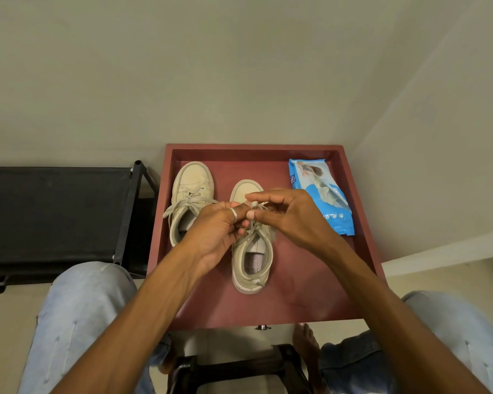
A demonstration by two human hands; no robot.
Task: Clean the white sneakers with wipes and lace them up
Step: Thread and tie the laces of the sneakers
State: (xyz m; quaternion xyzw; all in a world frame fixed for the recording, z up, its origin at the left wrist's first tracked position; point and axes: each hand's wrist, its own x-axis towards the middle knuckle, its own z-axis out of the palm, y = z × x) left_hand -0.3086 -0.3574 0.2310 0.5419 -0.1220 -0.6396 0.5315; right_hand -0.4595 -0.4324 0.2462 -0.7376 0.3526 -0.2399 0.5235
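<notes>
Two off-white sneakers stand toes away from me on a red tray table (302,294). The left sneaker (190,191) has loose laces spilling over its side. Over the middle of the right sneaker (252,263) both my hands work its lace (251,231). My left hand (219,231), a ring on one finger, pinches the lace near the eyelets. My right hand (288,214) pinches a lace loop between thumb and forefinger just above. My hands hide the tongue and most eyelets of that shoe.
A blue pack of wipes (322,194) lies at the tray's back right. A black rack (54,211) stands to the left, walls rise behind and to the right. My knees in light jeans flank the tray's near edge, a black stool frame (239,368) below.
</notes>
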